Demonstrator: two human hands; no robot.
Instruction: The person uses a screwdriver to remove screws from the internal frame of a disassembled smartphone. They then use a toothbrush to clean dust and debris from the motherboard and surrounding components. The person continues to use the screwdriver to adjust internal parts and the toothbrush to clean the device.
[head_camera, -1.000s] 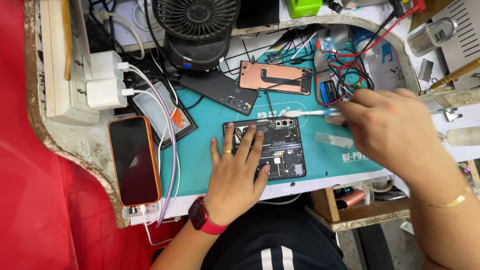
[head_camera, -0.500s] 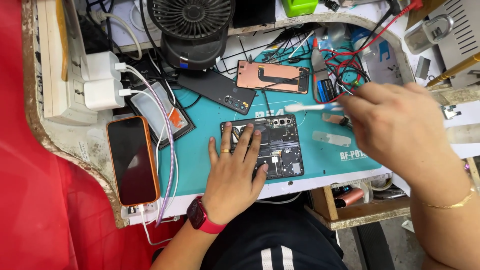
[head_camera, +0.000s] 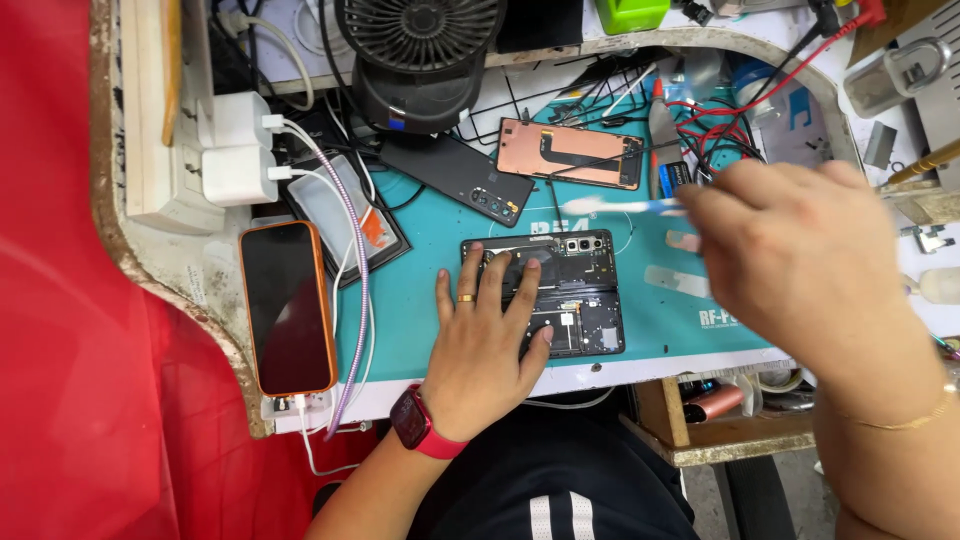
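An opened phone (head_camera: 585, 285) with bare circuit boards and a camera block lies on the teal work mat (head_camera: 420, 290). My left hand (head_camera: 485, 340) rests flat on its left half, fingers spread, a ring on one finger and a red watch at the wrist. My right hand (head_camera: 800, 255) hovers at the mat's right side and pinches a thin blue-handled brush (head_camera: 625, 207) whose pale tip points left, just above the phone's top edge.
A copper-coloured phone panel (head_camera: 570, 152) and a black back cover (head_camera: 460, 178) lie further up the mat. An orange-cased phone (head_camera: 287, 305) lies at the left on a charging cable. Behind stand a small black fan (head_camera: 420, 55), white chargers (head_camera: 235, 150) and tangled wires (head_camera: 720, 125).
My right hand has lifted and shifted a little left, bringing the brush from the right of the mat up over the opened phone's top edge. My left hand stays put.
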